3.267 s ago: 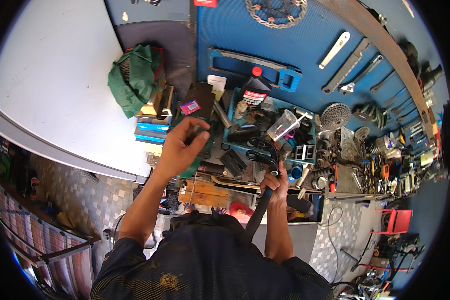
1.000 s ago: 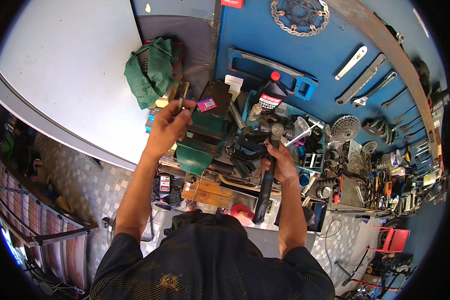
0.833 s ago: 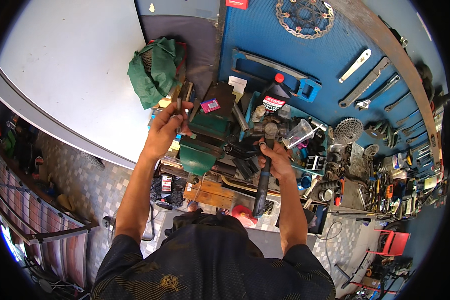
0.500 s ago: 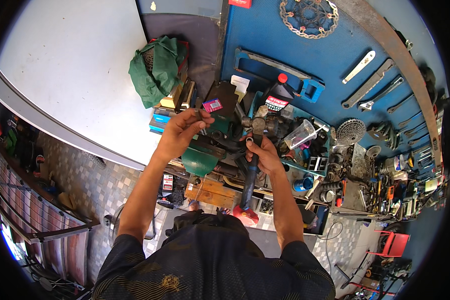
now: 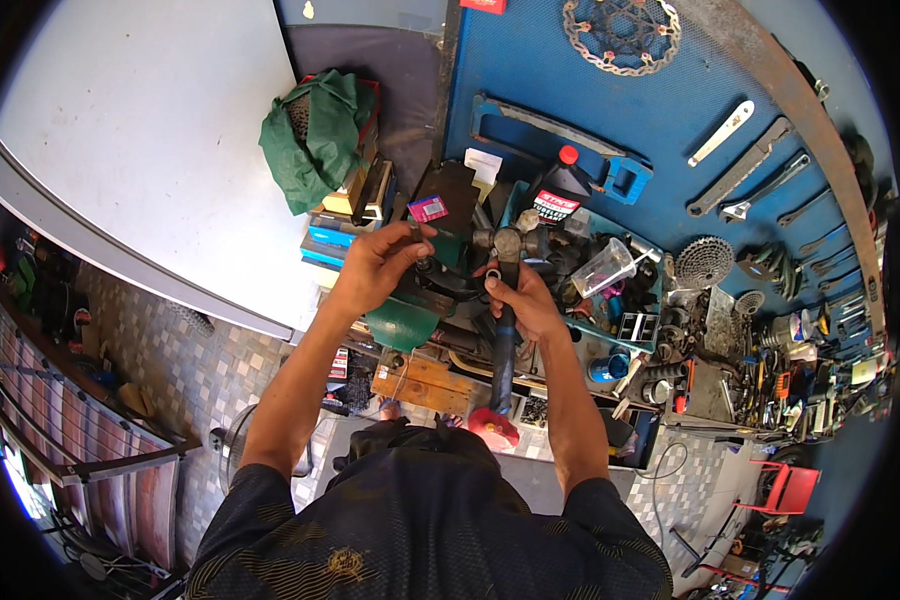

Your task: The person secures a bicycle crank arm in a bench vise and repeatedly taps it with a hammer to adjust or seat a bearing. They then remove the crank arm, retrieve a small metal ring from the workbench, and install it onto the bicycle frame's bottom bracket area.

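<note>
- Your left hand (image 5: 378, 265) has its thumb and fingertips pinched on a small, slim, dark metal piece (image 5: 417, 232), partly hidden by the fingers.
- Your right hand (image 5: 522, 302) is wrapped around a hammer with a grey steel head and a black-and-blue handle (image 5: 505, 365); the head points toward the back edge of the workbench (image 5: 578, 352), and the handle runs toward your body, past the front edge.
- That same hand also grips a glossy black curved part with a silver-ringed hole (image 5: 455, 287), the ring close to your thumb. Its other end reaches left, just below the small metal piece; whether the two touch, you cannot tell from here.
- Under your hands, a green metal vise (image 5: 400, 325) sits at the workbench's front edge, toward the left corner.
- Behind the vise lies a small pink-and-purple packet (image 5: 428, 208).
- To the right, a teal plastic tray (image 5: 595, 332) of mixed parts holds a tilted clear plastic cup (image 5: 605, 270); a black red-capped bottle (image 5: 558, 190) stands at its back left corner.
</note>
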A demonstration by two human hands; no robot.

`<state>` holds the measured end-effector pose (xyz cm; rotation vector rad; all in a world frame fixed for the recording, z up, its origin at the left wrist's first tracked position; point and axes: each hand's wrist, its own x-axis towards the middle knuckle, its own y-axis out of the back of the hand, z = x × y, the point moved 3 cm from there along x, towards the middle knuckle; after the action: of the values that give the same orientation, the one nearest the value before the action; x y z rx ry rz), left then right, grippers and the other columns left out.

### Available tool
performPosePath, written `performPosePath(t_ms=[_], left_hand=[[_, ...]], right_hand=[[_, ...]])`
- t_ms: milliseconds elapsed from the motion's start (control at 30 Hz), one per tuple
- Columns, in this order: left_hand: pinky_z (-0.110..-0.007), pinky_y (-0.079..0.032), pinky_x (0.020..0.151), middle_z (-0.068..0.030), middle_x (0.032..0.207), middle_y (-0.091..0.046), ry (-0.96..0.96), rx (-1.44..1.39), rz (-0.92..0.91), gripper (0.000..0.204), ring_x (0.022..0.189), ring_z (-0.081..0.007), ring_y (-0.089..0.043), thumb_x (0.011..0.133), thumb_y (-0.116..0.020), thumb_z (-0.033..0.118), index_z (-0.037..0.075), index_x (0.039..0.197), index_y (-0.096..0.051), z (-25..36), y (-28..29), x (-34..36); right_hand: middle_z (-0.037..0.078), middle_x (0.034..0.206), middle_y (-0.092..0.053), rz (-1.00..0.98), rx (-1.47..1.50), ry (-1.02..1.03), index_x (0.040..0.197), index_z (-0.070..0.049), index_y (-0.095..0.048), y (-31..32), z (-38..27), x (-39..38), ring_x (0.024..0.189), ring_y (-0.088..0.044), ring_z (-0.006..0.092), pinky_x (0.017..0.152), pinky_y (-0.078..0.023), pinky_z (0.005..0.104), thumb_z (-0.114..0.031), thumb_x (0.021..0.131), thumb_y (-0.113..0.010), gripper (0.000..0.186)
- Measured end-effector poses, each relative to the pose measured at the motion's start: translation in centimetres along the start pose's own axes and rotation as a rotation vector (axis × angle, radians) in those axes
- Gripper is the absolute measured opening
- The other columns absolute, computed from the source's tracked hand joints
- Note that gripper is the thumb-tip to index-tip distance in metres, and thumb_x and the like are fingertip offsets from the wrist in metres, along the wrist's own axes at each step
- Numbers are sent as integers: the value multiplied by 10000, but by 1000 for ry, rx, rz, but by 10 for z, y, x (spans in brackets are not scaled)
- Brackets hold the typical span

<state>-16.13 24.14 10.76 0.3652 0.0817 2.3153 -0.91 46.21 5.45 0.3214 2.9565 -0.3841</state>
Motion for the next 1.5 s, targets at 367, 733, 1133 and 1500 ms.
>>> performPosePath(t_ms=[367,733,1133,1500], left_hand=[[-274,-573,884,-96,1056,-759,-71,91,8,205,1020,-145,-731,1011,-677,3,-31,1211,-699,10,-7,-2],[-284,-542,787,-72,987,-743,-164,248,37,119,877,-131,-681,985,-698,9,1,1104,-706,19,-14,-7],[-307,-535,753,-81,937,-727,-196,333,24,114,822,-185,-686,981,-708,41,26,1092,-696,23,-14,-6],[-385,-550,711,-152,926,-710,-218,326,35,143,809,-344,-705,962,-729,67,27,1086,-671,23,-16,-8]], right_hand=[[52,1063,-669,-29,-88,10,1239,-37,-572,0,-10,4,739,-557,113,618,-499,309,-299,968,-805,442],[85,1148,-691,-28,-98,14,1264,-44,-563,3,-5,6,709,-563,111,613,-499,295,-279,959,-813,458],[101,1204,-702,-23,-61,31,1271,-46,-557,4,-5,6,716,-571,102,605,-506,286,-256,957,-816,458],[16,943,-664,178,-342,38,1212,-45,-627,10,-29,1,644,-554,78,536,-458,265,-242,933,-844,406]])
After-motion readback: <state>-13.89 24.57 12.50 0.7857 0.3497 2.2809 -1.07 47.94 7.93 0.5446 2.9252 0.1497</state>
